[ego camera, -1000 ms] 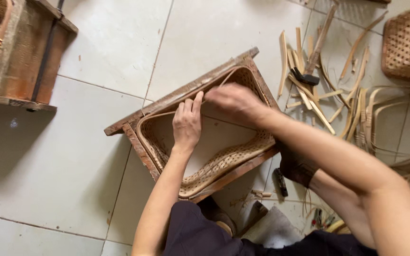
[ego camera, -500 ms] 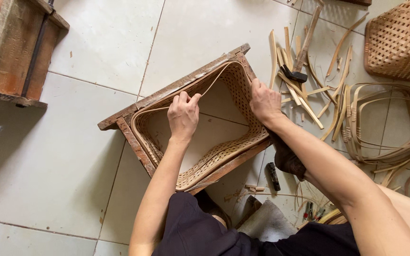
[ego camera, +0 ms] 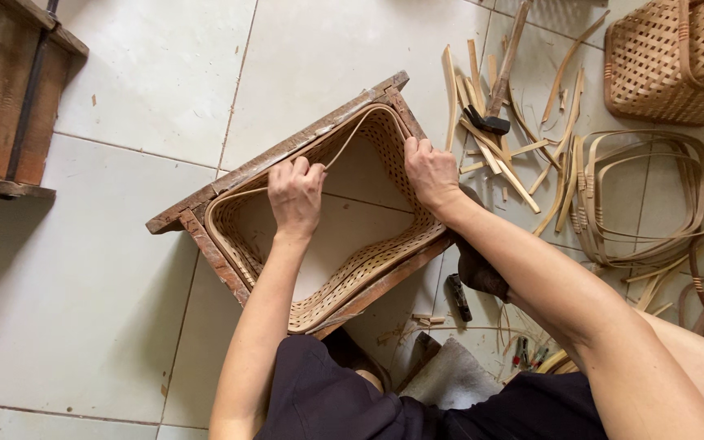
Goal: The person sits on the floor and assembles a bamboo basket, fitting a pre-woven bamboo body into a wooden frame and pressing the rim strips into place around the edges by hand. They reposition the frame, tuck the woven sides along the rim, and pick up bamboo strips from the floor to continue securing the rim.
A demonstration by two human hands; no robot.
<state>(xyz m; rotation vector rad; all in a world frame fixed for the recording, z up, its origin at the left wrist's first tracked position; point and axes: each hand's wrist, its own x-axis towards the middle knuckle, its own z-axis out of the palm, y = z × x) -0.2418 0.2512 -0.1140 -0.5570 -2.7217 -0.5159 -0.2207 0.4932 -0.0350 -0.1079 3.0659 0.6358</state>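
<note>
A woven cane basket wall point(ego camera: 368, 273), bottomless so that the tiled floor point(ego camera: 148, 73) shows through it, sits inside a rough wooden frame point(ego camera: 205, 200) directly in front of the seated person; the left hand point(ego camera: 295, 194) is curled over the far rim, fingers closed on a loose cane strip point(ego camera: 344, 147) that runs along the top edge, while the right hand point(ego camera: 429, 171) presses flat-fingered against the inner right wall near the corner, gripping nothing that can be seen. The weave looks light and springy, likely to flex under a push yet hold its shape against the frame (which looks stiff and a good deal heavier); the thin strip would probably kink or split if bent sharply, so the sound places to take hold seem to be the rim and the corners, where the frame backs the weave. To the right lie split bamboo offcuts point(ego camera: 499, 138), a small dark tool point(ego camera: 490, 124) among them, a stack of bent cane hoops point(ego camera: 645, 195), and a finished woven basket point(ego camera: 670, 57) cut off by the picture's edge; a wooden bench or stand point(ego camera: 10, 90) is cropped at upper left. The near wall's lower edge is hidden behind the frame and the person's lap; small objects by the knee are too dim to name.
</note>
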